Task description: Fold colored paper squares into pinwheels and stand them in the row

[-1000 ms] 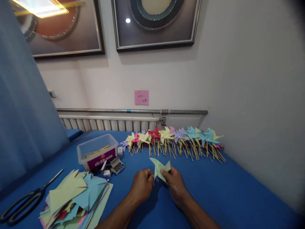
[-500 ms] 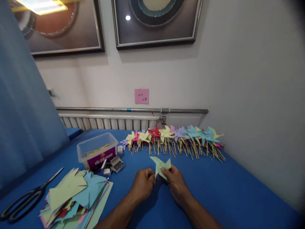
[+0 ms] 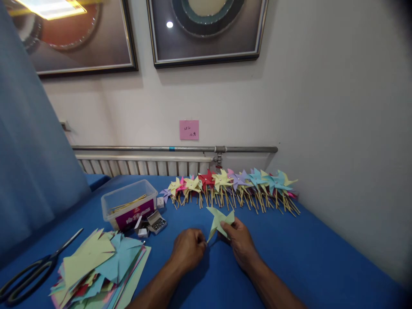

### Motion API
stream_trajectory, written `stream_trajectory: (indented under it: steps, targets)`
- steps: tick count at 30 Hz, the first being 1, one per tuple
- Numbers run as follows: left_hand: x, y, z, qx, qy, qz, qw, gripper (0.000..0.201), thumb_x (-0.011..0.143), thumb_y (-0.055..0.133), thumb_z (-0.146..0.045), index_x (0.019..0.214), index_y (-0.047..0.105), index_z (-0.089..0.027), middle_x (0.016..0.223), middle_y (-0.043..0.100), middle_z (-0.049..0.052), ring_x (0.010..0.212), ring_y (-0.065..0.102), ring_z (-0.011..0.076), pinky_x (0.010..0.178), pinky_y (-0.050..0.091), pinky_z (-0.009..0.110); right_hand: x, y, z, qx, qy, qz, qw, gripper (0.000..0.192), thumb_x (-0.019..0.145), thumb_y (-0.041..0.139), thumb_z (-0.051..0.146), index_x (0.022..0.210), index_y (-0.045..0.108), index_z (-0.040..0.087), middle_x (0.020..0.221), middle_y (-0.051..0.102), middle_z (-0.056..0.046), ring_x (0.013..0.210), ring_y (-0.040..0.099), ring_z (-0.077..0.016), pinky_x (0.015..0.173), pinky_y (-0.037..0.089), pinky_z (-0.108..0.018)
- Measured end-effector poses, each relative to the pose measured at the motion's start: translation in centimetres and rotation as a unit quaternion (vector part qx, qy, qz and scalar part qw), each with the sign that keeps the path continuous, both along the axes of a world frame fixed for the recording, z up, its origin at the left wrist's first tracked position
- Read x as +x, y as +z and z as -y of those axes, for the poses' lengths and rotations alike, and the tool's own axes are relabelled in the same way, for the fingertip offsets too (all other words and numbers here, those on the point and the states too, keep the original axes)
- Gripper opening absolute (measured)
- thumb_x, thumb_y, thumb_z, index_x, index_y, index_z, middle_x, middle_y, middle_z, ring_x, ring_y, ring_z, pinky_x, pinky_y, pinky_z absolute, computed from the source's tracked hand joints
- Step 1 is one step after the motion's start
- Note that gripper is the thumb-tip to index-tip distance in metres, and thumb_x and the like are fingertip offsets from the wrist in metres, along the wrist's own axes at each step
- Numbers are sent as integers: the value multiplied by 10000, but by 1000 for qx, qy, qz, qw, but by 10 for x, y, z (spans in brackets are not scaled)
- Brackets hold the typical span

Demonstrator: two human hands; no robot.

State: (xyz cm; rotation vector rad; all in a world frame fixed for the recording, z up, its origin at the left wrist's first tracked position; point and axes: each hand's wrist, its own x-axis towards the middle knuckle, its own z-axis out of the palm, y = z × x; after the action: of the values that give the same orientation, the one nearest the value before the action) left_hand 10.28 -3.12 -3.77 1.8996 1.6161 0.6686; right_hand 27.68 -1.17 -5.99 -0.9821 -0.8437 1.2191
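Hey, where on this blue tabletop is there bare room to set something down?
Widest: the blue tabletop right of the right hand, bordered by the pinwheels behind and the wall. A smaller patch lies between the left hand and paper stack. Crowded: the left side, with scissors, plastic tub and small boxes.

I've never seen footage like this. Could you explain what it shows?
No machine here: someone works bare-handed, filmed by a camera worn on the head, looking forward and down. The right hand holds a pale green paper pinwheel; the left hand is beside it, its grip unclear. On the blue surface, colourful pinwheels lie in a row at the back; to the left are scissors, a paper pile, a clear tub of thin sticks and a small open box of metal pieces.
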Motion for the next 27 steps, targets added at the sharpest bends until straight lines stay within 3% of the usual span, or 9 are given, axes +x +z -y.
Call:
stream_trajectory:
  steps: [10,27]
  targets:
    - [2,4,3,-10,-21,-43,999,121,765,579,-195,756,700,-199,704,697,1,655,578,132,585,297,246,0,0,-1,-8,-9,-4,1000,369,621,837,362,915,714,177,837,765,-33,751,703,-231,696,558,-316]
    - [5,-1,1,-10,-13,-70,997,127,768,587,-174,790,709,-201,769,729,15,710,616,148,601,309,260,1,-3,-5,-2,-28,17,999,381,623,813,377,927,705,173,817,762,-40,747,715,-247,686,568,-329]
